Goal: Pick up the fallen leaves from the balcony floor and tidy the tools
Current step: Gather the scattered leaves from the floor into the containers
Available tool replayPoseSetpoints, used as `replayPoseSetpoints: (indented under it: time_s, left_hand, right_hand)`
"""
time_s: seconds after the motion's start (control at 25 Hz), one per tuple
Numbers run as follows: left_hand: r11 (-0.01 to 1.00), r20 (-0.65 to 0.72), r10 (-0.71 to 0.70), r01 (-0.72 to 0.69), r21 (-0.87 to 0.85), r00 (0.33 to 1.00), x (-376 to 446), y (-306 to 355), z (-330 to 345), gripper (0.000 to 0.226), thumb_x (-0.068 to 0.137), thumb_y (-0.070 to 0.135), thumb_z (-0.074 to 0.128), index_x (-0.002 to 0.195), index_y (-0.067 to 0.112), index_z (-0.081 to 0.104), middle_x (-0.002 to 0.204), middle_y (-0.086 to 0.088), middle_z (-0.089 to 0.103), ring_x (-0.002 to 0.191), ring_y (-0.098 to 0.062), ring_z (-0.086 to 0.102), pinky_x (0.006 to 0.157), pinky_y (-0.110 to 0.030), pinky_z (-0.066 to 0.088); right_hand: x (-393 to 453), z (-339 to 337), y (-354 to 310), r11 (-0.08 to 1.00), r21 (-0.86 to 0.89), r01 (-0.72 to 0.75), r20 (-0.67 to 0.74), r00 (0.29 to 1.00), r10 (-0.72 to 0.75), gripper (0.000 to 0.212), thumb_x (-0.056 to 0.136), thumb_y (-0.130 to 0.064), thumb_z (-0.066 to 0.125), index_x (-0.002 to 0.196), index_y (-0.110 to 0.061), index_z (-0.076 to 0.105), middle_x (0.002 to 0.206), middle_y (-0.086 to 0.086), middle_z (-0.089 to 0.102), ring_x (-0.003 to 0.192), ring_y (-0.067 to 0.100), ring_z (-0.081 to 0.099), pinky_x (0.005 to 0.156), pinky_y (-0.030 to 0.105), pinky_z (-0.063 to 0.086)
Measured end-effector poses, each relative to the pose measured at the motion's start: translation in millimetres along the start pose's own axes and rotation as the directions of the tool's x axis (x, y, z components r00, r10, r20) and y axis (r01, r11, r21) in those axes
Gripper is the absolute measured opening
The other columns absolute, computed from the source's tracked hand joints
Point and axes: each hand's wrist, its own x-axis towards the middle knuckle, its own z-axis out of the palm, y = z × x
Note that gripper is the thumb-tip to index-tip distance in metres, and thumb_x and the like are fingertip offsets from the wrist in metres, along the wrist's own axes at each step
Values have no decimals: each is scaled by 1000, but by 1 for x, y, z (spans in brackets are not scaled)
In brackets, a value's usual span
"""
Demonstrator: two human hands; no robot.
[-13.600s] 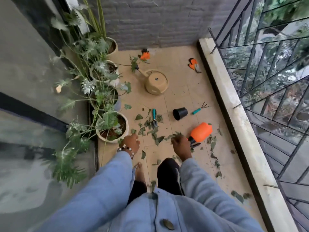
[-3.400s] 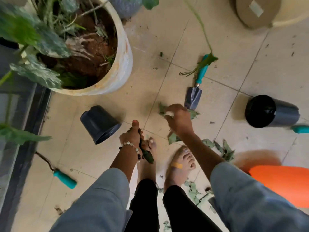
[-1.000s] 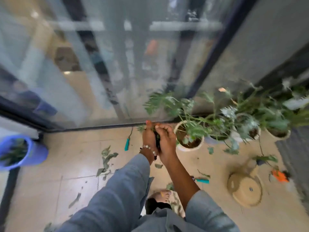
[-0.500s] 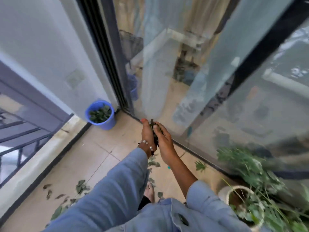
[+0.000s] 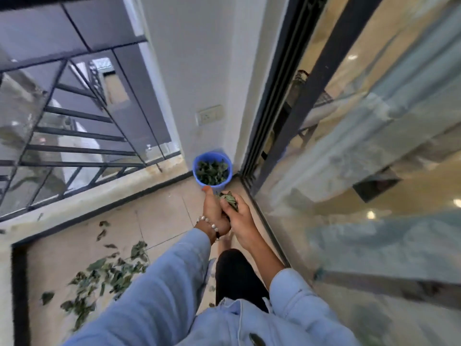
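A bunch of green leaves [image 5: 228, 199] sits clasped between the person's two hands, held in the air just short of the blue bucket [image 5: 212, 181]. The right hand [image 5: 238, 216] has its fingers curled round the bunch from the side nearer the glass door [image 5: 349, 136]; the left hand [image 5: 214, 213], with a bead bracelet [image 5: 208, 222] at the wrist, presses against the same bunch from the other side, thumb pointing toward the bucket. Leaf tips poke out above the fingers, so both hands are closed on leaves rather than empty.

The blue bucket stands on the tiled floor [image 5: 159, 221] in the corner, tight against the white wall [image 5: 199, 71] and just beside the dark frame of the sliding door. It is filled with dark green leaves [image 5: 212, 170], heaped close to the rim.

Further from the bucket, back toward the person, a loose scatter of fallen leaves [image 5: 104, 273] lies on the tiles, thickest near the left sleeve [image 5: 159, 283], with a few strays along the raised kerb [image 5: 82, 203]. Above that kerb runs the black metal railing [image 5: 74, 126]. A pale socket plate [image 5: 209, 115] sits on the wall above the bucket.
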Motion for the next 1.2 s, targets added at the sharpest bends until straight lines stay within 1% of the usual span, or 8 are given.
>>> replayPoseSetpoints:
  time_s: [0.08, 0.2, 0.4, 0.56, 0.72, 0.96, 1.12, 1.2]
  left_hand:
    - [999, 17, -14, 15, -30, 1000, 31, 29, 1, 90, 80, 83, 18, 118, 13, 59, 107, -12, 64, 108, -27, 56, 108, -35, 37]
    - [997, 20, -24, 25, -69, 1000, 73, 80, 22, 96, 84, 81, 12, 133, 10, 52, 132, -16, 56, 120, -31, 53, 109, -41, 36]
    - [992, -282, 64, -30, 122, 957, 155, 149, 47, 66, 96, 63, 31, 127, 11, 58, 119, -11, 65, 89, -22, 62, 65, -32, 49]
    - [979, -406, 40, 46, 200, 913, 217, 173, 27, 51, 100, 52, 32, 103, 14, 66, 107, -4, 69, 98, -21, 60, 81, -36, 45]
    - [984, -403, 15, 59, 170, 915, 276, 175, -1, 45, 102, 49, 30, 108, 15, 60, 97, 0, 67, 101, -21, 59, 86, -37, 42]
    - [986, -458, -11, 85, 140, 889, 401, 171, -68, 31, 104, 35, 35, 88, 20, 57, 85, 0, 60, 72, -12, 53, 68, -28, 41]
    - [990, -506, -28, 93, 104, 862, 435, 164, -116, 36, 104, 38, 31, 103, 15, 60, 89, -3, 65, 80, -18, 58, 71, -29, 45]
    - [989, -512, -38, 105, 103, 858, 435, 162, -132, 37, 104, 39, 33, 117, 15, 58, 102, -4, 66, 86, -18, 60, 74, -31, 45]
  right_hand:
    - [47, 8, -10, 1000, -8, -14, 7, 1000, 14, 30, 90, -15, 62, 119, -9, 60, 111, 12, 69, 105, 23, 65, 95, 39, 51]
    - [128, 14, -30, 996, -32, -82, 17, 996, 82, 27, 87, -12, 64, 114, -6, 63, 107, 15, 70, 101, 29, 66, 94, 46, 51]
    - [246, 17, -56, 959, 43, -279, 33, 960, 278, 22, 88, -4, 61, 109, -6, 65, 97, 16, 69, 85, 29, 65, 67, 33, 52]
    - [330, 15, -35, 910, -41, -412, -10, 911, 412, 40, 86, -11, 67, 124, -6, 56, 94, 17, 68, 74, 25, 60, 54, 27, 43]
    - [397, 21, 8, 879, -41, -474, -76, 879, 471, 22, 86, -11, 67, 108, -9, 64, 84, 14, 67, 60, 21, 58, 45, 23, 42]
    - [513, 19, 124, 895, -130, -427, -318, 873, 370, 35, 72, -38, 74, 100, -16, 66, 102, 17, 70, 90, 31, 67, 81, 48, 55]
    - [554, 16, 172, 818, -450, -359, -196, 933, 301, 76, 81, -61, 59, 143, -21, 38, 140, 9, 48, 126, 27, 49, 105, 45, 41]
    - [555, 15, 187, 816, -421, -395, -169, 919, 357, 73, 91, -57, 48, 151, -24, 23, 152, 6, 33, 136, 26, 37, 111, 43, 34]
